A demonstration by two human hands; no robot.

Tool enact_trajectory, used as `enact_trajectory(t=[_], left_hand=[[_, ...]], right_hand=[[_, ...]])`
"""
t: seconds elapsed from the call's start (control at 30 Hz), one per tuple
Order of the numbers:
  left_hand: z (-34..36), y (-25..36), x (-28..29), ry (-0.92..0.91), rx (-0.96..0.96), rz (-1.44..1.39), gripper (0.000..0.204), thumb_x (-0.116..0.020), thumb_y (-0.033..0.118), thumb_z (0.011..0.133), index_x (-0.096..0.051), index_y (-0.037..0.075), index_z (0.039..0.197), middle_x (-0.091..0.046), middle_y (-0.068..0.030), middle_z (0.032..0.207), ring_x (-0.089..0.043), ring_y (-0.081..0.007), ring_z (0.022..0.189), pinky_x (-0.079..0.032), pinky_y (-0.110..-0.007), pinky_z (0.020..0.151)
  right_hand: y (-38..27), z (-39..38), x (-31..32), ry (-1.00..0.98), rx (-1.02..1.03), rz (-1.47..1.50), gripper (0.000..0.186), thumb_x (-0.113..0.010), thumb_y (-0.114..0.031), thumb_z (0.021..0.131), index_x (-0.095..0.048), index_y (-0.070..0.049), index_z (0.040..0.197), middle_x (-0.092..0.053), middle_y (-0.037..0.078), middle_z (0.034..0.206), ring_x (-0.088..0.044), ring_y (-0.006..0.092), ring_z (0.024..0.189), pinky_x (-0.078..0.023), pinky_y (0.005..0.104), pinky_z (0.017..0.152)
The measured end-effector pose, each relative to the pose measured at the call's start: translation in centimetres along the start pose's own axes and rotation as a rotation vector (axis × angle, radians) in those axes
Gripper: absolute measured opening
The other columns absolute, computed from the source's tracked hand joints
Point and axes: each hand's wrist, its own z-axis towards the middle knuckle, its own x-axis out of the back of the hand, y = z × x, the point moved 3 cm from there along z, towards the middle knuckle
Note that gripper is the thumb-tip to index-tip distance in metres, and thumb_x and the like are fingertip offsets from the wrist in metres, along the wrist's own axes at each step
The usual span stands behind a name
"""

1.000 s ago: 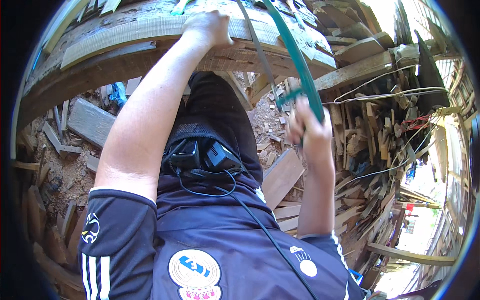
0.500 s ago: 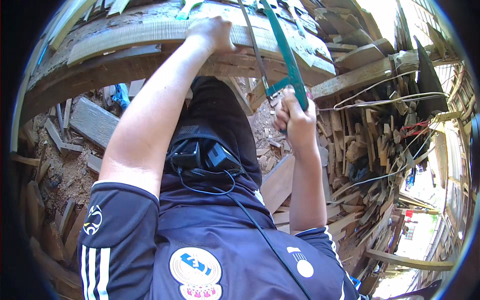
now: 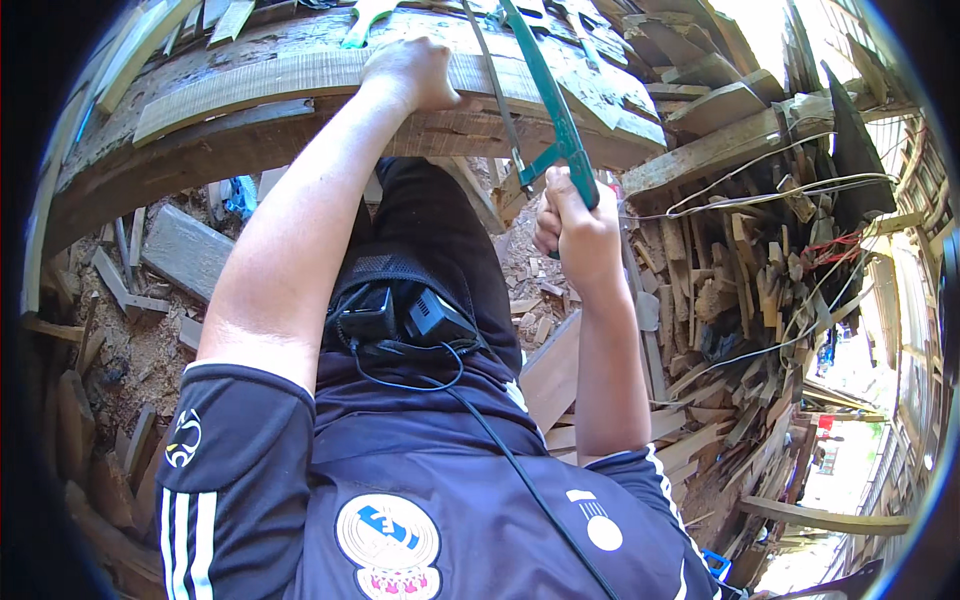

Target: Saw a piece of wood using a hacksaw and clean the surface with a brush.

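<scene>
A long, narrow wooden board [image 3: 255, 85] lies along the near edge of a thick, rough timber bench [image 3: 130, 172]. My left hand [image 3: 410, 75] is closed over the board, fingers curled round its edge. To its right, my right hand [image 3: 580, 228] grips the handle end of a green-framed bow saw [image 3: 555, 88]. The saw's thin blade [image 3: 493, 90] crosses the board just right of my left hand. Whether the teeth are in a cut is too small to tell.
A green-handled tool [image 3: 368, 22] and other hand tools lie on the bench's far part. Wood offcuts and sawdust [image 3: 125, 345] cover the ground below. Scrap wood [image 3: 745, 270] is heaped at the right, with a pale cord [image 3: 770, 200] strung across. A cable [image 3: 500, 440] runs down my shirt.
The saw and my right hand have shifted slightly forward and to the left. My left hand stays on the board.
</scene>
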Motion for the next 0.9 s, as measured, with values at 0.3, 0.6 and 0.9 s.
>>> enact_trajectory(t=[0.3, 0.6, 0.9], left_hand=[[-0.4, -0.8, 0.6, -0.005, 0.005, 0.021, 0.075, -0.077, 0.068, 0.076, -0.074, 0.010, 0.123, -0.072, -0.0184, 0.124, -0.072, -0.0313, 0.113, -0.060, -0.045, 0.096], [-0.2, -0.1, 0.0, -0.011, -0.020, 0.037, 0.082, -0.074, 0.075, 0.075, -0.073, 0.008, 0.123, -0.073, -0.0178, 0.122, -0.073, -0.0305, 0.111, -0.060, -0.044, 0.096], [-0.8, -0.6, 0.9, -0.090, 0.001, -0.020, 0.091, -0.074, 0.078, 0.072, -0.069, 0.004, 0.125, -0.071, -0.0211, 0.123, -0.070, -0.0339, 0.115, -0.056, -0.045, 0.100]], right_hand=[[2.0, -12.0, 2.9, 0.004, 0.024, 0.124, 0.038, -0.053, -0.019, 0.109, -0.044, -0.010, 0.072, -0.041, -0.003, 0.056, -0.039, 0.0072, 0.047, -0.031, 0.0254, 0.045], [0.2, 1.2, -0.8, 0.005, 0.012, 0.067, 0.039, -0.057, -0.026, 0.105, -0.045, -0.011, 0.072, -0.040, -0.002, 0.055, -0.039, 0.0101, 0.045, -0.032, 0.0294, 0.045], [3.2, -11.0, 2.8, -0.022, 0.009, 0.181, 0.035, -0.050, -0.019, 0.110, -0.044, -0.010, 0.076, -0.040, -0.001, 0.056, -0.037, 0.0083, 0.046, -0.031, 0.0263, 0.044]])
